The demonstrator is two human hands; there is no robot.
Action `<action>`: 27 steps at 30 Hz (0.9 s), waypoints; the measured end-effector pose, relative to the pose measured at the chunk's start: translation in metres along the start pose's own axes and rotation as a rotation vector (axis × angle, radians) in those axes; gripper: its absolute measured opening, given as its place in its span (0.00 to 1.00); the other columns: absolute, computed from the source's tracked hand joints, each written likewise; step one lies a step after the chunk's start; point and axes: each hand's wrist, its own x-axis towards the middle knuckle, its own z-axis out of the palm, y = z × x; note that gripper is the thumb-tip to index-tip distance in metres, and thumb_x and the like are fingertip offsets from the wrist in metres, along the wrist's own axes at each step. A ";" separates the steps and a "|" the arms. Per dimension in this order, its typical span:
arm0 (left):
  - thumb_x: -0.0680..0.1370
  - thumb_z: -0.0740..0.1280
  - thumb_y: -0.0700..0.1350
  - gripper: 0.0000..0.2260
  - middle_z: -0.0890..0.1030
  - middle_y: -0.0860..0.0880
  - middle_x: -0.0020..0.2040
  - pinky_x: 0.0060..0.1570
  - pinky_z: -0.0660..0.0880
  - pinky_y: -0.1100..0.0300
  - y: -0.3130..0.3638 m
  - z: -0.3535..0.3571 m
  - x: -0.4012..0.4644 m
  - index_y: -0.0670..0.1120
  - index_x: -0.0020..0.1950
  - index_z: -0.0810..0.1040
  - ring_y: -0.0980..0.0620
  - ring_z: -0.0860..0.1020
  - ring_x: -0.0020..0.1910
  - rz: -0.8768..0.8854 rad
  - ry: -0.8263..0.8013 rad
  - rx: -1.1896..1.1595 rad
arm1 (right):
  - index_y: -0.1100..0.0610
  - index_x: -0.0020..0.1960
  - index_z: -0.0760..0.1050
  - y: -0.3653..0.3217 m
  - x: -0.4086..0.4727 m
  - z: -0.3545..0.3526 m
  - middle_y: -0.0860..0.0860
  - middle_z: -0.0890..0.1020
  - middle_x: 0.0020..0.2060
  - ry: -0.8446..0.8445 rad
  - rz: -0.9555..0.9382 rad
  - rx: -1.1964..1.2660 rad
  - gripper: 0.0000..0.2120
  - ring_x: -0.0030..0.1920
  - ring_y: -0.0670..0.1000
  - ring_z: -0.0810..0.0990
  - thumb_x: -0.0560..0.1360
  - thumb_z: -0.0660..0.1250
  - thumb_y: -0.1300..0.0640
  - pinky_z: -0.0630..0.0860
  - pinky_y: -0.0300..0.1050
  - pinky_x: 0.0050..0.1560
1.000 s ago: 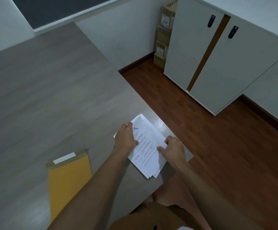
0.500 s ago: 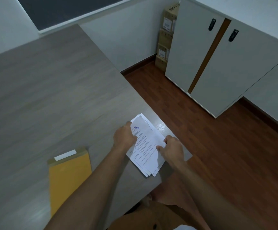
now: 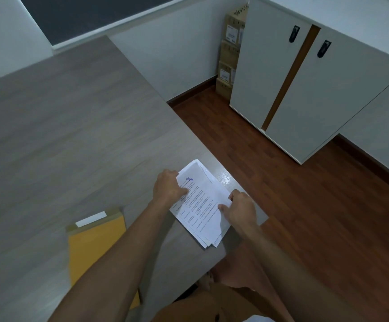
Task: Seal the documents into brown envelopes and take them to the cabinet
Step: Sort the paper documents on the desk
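Observation:
A small stack of white printed documents (image 3: 202, 205) lies at the near right corner of the grey wooden table (image 3: 72, 135). My left hand (image 3: 169, 188) grips the stack's left edge, thumb on the top sheet. My right hand (image 3: 241, 209) pinches the right edge, fingers curled over the paper. A brown envelope (image 3: 93, 245) with a white adhesive strip on its open flap lies flat to the left, partly hidden under my left forearm. The white two-door cabinet (image 3: 305, 94) with black handles stands across the floor at the right, doors closed.
Stacked cardboard boxes (image 3: 229, 56) fill the gap between the cabinet and the wall. Dark wooden floor (image 3: 282, 194) lies between table and cabinet. My legs show under the table's near edge.
Both hands have drawn the stack's edges slightly closer together; the papers sit more squared. The envelope has not moved.

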 end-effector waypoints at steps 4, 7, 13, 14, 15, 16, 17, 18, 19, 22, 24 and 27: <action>0.75 0.72 0.47 0.15 0.80 0.47 0.54 0.46 0.75 0.53 -0.009 0.013 -0.010 0.45 0.58 0.74 0.46 0.79 0.51 0.106 0.092 0.065 | 0.60 0.58 0.76 0.000 0.001 0.002 0.54 0.81 0.53 0.003 -0.004 -0.001 0.23 0.51 0.53 0.82 0.70 0.76 0.49 0.78 0.42 0.47; 0.77 0.69 0.49 0.16 0.80 0.47 0.56 0.50 0.78 0.50 -0.012 0.024 -0.017 0.47 0.63 0.71 0.46 0.79 0.53 0.119 0.115 0.121 | 0.59 0.58 0.76 0.001 0.001 0.004 0.54 0.81 0.53 0.000 0.003 0.008 0.22 0.51 0.53 0.82 0.70 0.76 0.49 0.80 0.43 0.48; 0.76 0.71 0.46 0.16 0.81 0.47 0.56 0.49 0.78 0.52 -0.007 0.022 -0.021 0.47 0.61 0.72 0.46 0.80 0.53 0.111 0.134 0.027 | 0.60 0.57 0.76 0.001 0.002 0.005 0.54 0.81 0.52 0.005 0.005 0.002 0.21 0.51 0.53 0.81 0.70 0.76 0.50 0.79 0.44 0.49; 0.74 0.72 0.45 0.16 0.81 0.48 0.55 0.46 0.77 0.54 -0.006 0.018 -0.019 0.47 0.60 0.72 0.47 0.80 0.52 0.109 0.130 0.008 | 0.60 0.57 0.76 0.002 0.003 0.005 0.54 0.80 0.52 0.007 0.005 0.000 0.21 0.51 0.53 0.81 0.70 0.76 0.50 0.79 0.45 0.49; 0.73 0.73 0.45 0.17 0.81 0.48 0.54 0.44 0.75 0.55 -0.005 0.013 -0.017 0.48 0.59 0.73 0.47 0.80 0.50 0.105 0.126 -0.017 | 0.60 0.57 0.76 0.002 0.003 0.006 0.54 0.80 0.52 0.010 0.006 -0.001 0.21 0.51 0.53 0.81 0.70 0.76 0.50 0.80 0.45 0.49; 0.71 0.75 0.44 0.18 0.80 0.48 0.53 0.44 0.75 0.56 -0.003 0.008 -0.015 0.49 0.58 0.74 0.48 0.80 0.49 0.091 0.116 -0.056 | 0.59 0.57 0.76 0.002 0.003 0.006 0.54 0.80 0.52 0.011 0.009 -0.003 0.21 0.51 0.53 0.81 0.70 0.76 0.49 0.80 0.46 0.49; 0.69 0.77 0.44 0.21 0.79 0.49 0.54 0.45 0.75 0.55 -0.002 0.002 -0.012 0.50 0.58 0.74 0.48 0.79 0.49 0.065 0.099 -0.108 | 0.59 0.57 0.76 0.002 0.003 0.006 0.54 0.80 0.52 0.012 0.012 -0.003 0.22 0.51 0.53 0.81 0.70 0.76 0.50 0.80 0.46 0.49; 0.67 0.79 0.45 0.25 0.78 0.49 0.55 0.47 0.76 0.54 -0.001 -0.004 -0.009 0.51 0.60 0.73 0.48 0.79 0.50 0.028 0.067 -0.164 | 0.59 0.57 0.76 0.002 0.003 0.007 0.54 0.80 0.52 0.014 0.013 -0.003 0.22 0.51 0.54 0.81 0.70 0.76 0.50 0.80 0.45 0.49; 0.65 0.80 0.45 0.29 0.78 0.49 0.56 0.50 0.77 0.53 0.000 -0.009 -0.007 0.51 0.62 0.72 0.48 0.79 0.50 -0.010 0.020 -0.216 | 0.59 0.58 0.76 0.001 0.003 0.007 0.54 0.80 0.52 0.016 0.014 -0.003 0.22 0.51 0.54 0.81 0.70 0.76 0.49 0.80 0.45 0.49; 0.65 0.80 0.45 0.32 0.79 0.49 0.58 0.55 0.77 0.51 0.005 -0.020 0.000 0.49 0.65 0.71 0.48 0.79 0.53 -0.084 -0.149 -0.272 | 0.59 0.57 0.76 0.001 0.002 0.008 0.54 0.80 0.52 0.027 0.010 -0.006 0.22 0.51 0.53 0.81 0.69 0.76 0.49 0.80 0.45 0.49; 0.65 0.80 0.43 0.30 0.79 0.49 0.58 0.55 0.77 0.50 0.009 -0.022 0.001 0.49 0.64 0.72 0.48 0.79 0.53 -0.093 -0.181 -0.268 | 0.59 0.57 0.76 0.001 0.001 0.009 0.54 0.80 0.52 0.033 0.013 -0.009 0.22 0.51 0.53 0.81 0.70 0.76 0.49 0.79 0.45 0.48; 0.65 0.80 0.40 0.35 0.78 0.48 0.56 0.55 0.77 0.49 0.016 -0.024 0.001 0.50 0.68 0.68 0.47 0.78 0.54 -0.129 -0.157 -0.314 | 0.59 0.58 0.76 0.002 -0.001 0.009 0.54 0.79 0.52 0.050 0.008 -0.003 0.22 0.51 0.53 0.80 0.70 0.76 0.49 0.79 0.45 0.48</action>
